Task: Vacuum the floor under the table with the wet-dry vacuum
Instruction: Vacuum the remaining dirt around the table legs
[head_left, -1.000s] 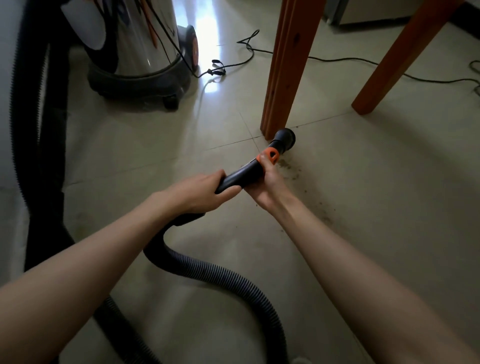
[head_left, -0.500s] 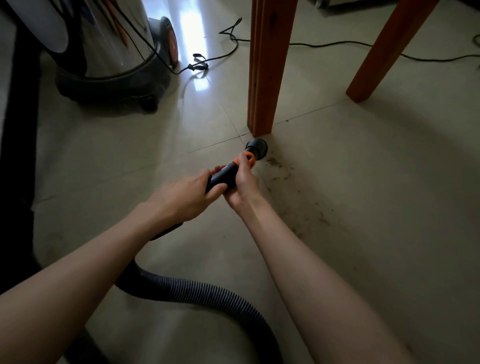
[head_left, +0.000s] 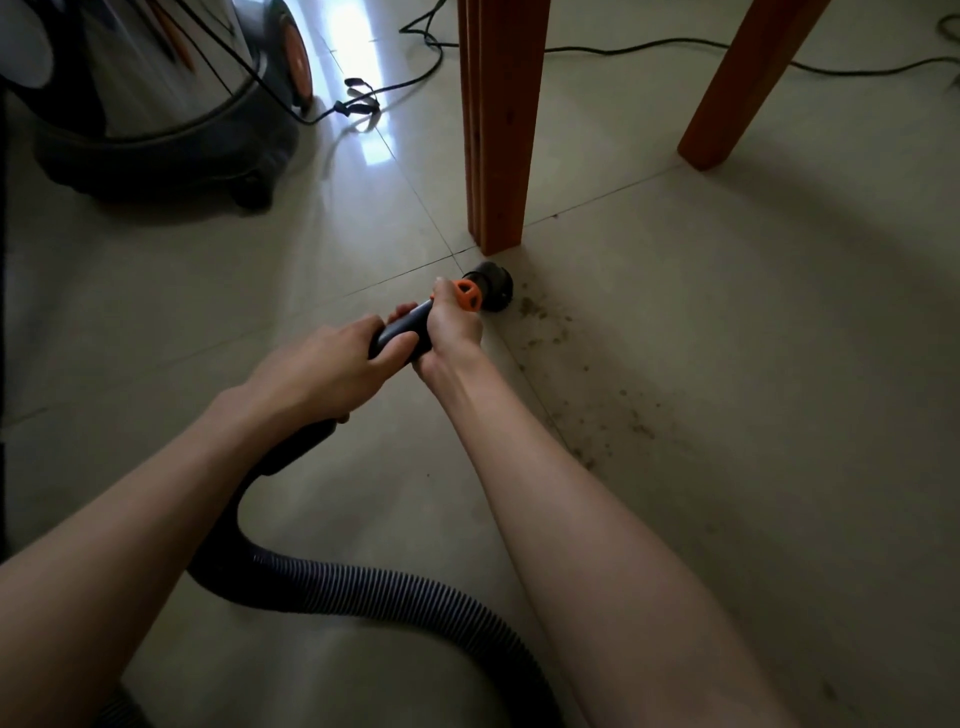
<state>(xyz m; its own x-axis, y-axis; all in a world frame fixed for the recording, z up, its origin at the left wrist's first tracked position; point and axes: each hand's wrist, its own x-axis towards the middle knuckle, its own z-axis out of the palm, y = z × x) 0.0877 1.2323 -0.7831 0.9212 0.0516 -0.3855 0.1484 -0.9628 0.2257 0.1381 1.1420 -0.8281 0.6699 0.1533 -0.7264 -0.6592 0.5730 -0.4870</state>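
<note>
Two hands are wrapped around one black vacuum wand. At far left, the wet-dry vacuum (head_left: 156, 93), a steel drum on a dark wheeled base, is seen standing on the tiled floor (head_left: 727, 338), with a black power cord (head_left: 395, 88) trailing away from it. The ribbed hose (head_left: 374, 592) is curved across the foreground up to the wand (head_left: 402, 332). The wand's rear is grasped by the left hand (head_left: 317, 374), fingers curled over it. Just ahead, the right hand (head_left: 449, 332) is closed around the wand beside an orange collar (head_left: 466, 295). The round nozzle (head_left: 492, 287) is held just in front of the near table leg (head_left: 501, 124), beside scattered dirt (head_left: 550, 322). A second table leg (head_left: 737, 88) stands farther right.
</note>
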